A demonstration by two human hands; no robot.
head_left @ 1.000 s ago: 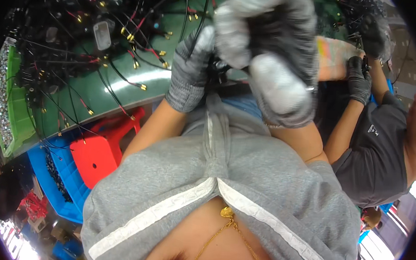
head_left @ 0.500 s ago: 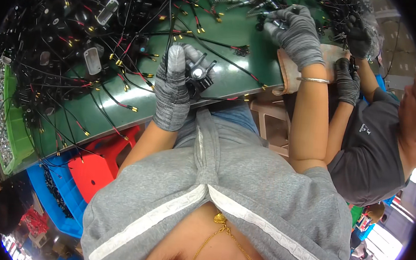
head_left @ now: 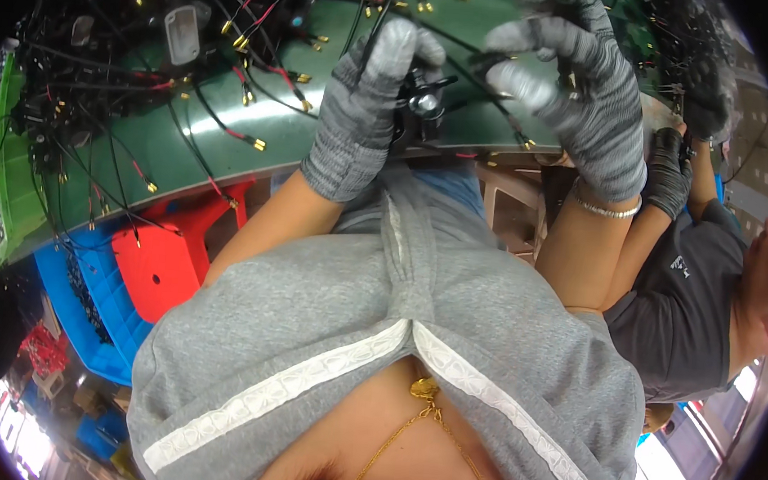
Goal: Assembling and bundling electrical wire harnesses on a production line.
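Note:
My left hand (head_left: 368,94), in a grey knitted glove, is closed around a black device (head_left: 426,108) with a round silver piece on its face and short prongs. A black cable (head_left: 379,14) runs up from that hand. To its right is my right hand (head_left: 576,93), gloved alike, with thumb and index finger pinched on a small black part (head_left: 482,64). Motion blurs these fingertips, and the part's kind cannot be made out. A gap separates the part from the device. Both hands are above the front edge of the green table (head_left: 312,67).
Tangled black cables with red wires and gold-coloured tips (head_left: 256,142) cover the table's left side. A green bin (head_left: 25,153) of small metal pieces stands far left, near a red stool (head_left: 161,263) and a blue bin (head_left: 94,307). At right, a gloved co-worker (head_left: 691,291) works close by.
My right hand has come back from the pile of metal parts toward the device, pinching a small black part. My left hand and the device sit farther right and higher in view, which has shifted.

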